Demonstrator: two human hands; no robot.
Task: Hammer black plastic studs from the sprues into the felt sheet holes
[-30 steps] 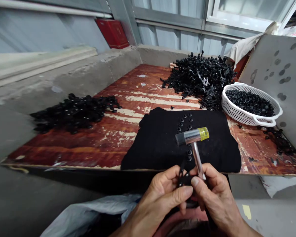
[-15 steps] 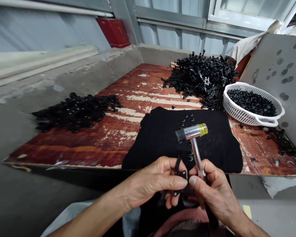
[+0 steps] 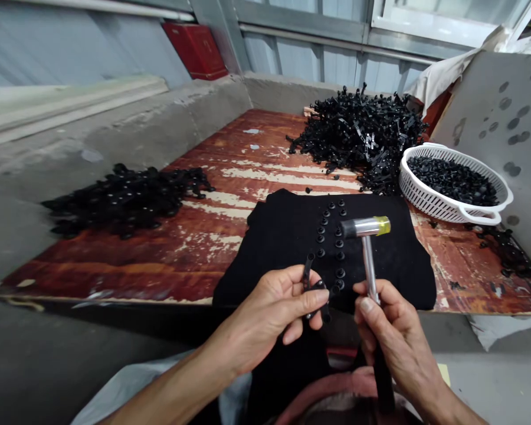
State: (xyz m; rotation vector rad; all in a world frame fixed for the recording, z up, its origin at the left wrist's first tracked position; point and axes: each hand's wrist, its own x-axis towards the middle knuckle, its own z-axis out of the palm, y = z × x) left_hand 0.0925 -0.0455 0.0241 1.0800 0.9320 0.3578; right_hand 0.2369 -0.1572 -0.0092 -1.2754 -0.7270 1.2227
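My right hand [image 3: 387, 327] grips the handle of a mallet [image 3: 366, 228], whose head has a black face on the left and a yellow one on the right. The head is over a folded black cloth [image 3: 384, 265]. Between the thumb and fingers of my left hand [image 3: 287, 307] are small black plastic strap-like parts [image 3: 308, 265] with round ends; how many I cannot tell. On the cloth, just beyond both hands, stand two rows of small round black pieces [image 3: 321, 238]. Part of the near row ends is hidden behind my left hand's parts.
A large heap of black strap parts [image 3: 363, 136] lies at the back of the worn red-brown table [image 3: 159, 265]. Another black pile [image 3: 128, 198] is at the left. A white plastic basket [image 3: 446, 206] of small black pieces stands right, beside a spotted grey panel [image 3: 500, 130].
My hands have moved apart. The right one has shifted right with the mallet, uncovering more of the round pieces. The left has moved slightly left and up, and its black parts are turned differently.
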